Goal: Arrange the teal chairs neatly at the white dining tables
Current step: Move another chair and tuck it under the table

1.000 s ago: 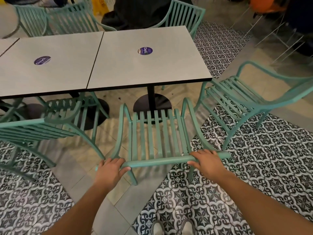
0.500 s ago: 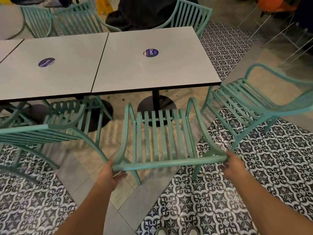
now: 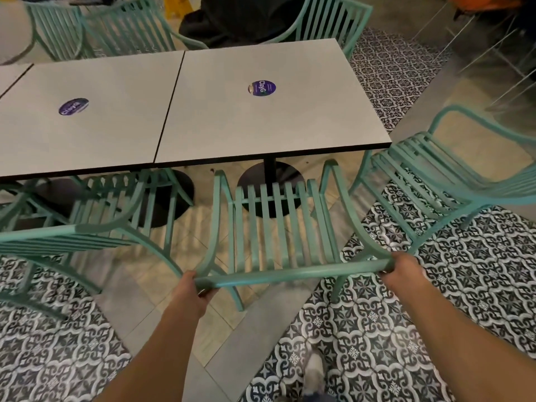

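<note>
A teal slatted chair (image 3: pixel 278 227) stands in front of me, facing the right-hand white table (image 3: pixel 261 120). My left hand (image 3: pixel 191 291) grips the left end of its top back rail. My right hand (image 3: pixel 403 271) grips the right end of the same rail. The chair's seat front reaches the table's near edge, above the black round base. A second teal chair (image 3: pixel 95 224) sits at the left white table (image 3: pixel 95 126), partly under it. A third teal chair (image 3: pixel 452 175) stands askew off the table's right corner.
More teal chairs (image 3: pixel 327 21) line the far side of the tables, with a dark shape behind them. Patterned black-and-white tiles (image 3: pixel 435 314) flank a plain beige floor strip. My shoe (image 3: pixel 314 369) shows below. Pale chair legs stand at the top right.
Both hands slid from the top of the rail out to its two ends. The chair moved forward, closer to the table's edge.
</note>
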Action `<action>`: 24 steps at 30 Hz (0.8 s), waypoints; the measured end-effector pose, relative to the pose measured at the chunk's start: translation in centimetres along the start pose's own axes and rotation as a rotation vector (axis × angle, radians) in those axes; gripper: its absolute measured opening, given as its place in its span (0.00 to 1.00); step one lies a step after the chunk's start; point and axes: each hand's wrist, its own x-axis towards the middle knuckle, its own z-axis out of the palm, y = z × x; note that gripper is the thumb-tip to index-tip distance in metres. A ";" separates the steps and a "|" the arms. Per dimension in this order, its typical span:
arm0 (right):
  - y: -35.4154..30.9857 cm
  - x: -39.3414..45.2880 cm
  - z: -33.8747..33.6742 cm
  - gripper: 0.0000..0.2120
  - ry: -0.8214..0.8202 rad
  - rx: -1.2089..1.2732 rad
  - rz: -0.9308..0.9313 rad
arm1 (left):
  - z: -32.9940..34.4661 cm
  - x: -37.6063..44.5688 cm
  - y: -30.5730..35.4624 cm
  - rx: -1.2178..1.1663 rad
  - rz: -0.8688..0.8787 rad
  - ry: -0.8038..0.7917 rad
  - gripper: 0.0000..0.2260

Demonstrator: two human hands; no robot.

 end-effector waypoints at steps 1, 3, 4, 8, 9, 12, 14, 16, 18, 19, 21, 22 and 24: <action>0.2 -0.2 0.6 0.14 -0.006 -0.060 0.015 | 0.4 0.3 0.4 0.004 0.005 0.009 0.14; -0.1 0.4 1.7 0.07 0.036 -0.235 0.001 | 1.1 0.7 1.1 0.021 0.006 0.015 0.16; -0.2 1.1 2.2 0.04 0.038 -0.270 -0.019 | 1.5 0.9 1.5 0.025 0.008 0.018 0.17; -0.8 1.9 3.9 0.07 0.021 -0.303 0.011 | 3.3 1.3 2.9 0.030 0.013 0.015 0.20; -0.9 2.1 4.3 0.10 0.029 -0.304 0.008 | 3.8 1.6 3.2 0.016 0.014 0.019 0.20; -1.5 2.9 5.7 0.06 0.018 -0.376 0.020 | 5.2 1.7 3.8 -0.013 0.014 -0.002 0.21; -1.7 3.2 6.4 0.03 0.002 -0.408 0.040 | 6.2 2.0 4.3 -0.004 0.020 0.007 0.20; -1.9 3.0 7.2 0.05 -0.020 -0.420 0.041 | 6.9 2.1 4.7 0.001 0.019 0.010 0.18; -2.2 3.5 7.9 0.06 -0.034 -0.418 0.029 | 7.5 2.2 4.9 -0.004 0.027 0.016 0.15; -2.2 3.8 8.1 0.06 -0.041 -0.465 0.028 | 7.8 2.2 5.0 -0.009 0.032 0.023 0.14; -2.1 4.1 8.5 0.06 -0.060 -0.532 0.024 | 8.4 2.3 5.5 -0.008 0.039 0.025 0.16; -2.1 4.2 8.6 0.05 -0.060 -0.538 0.024 | 8.6 2.3 5.8 -0.010 0.038 0.033 0.17; -2.0 4.3 9.1 0.07 -0.067 -0.519 0.030 | 8.8 2.5 6.4 0.001 0.031 0.033 0.18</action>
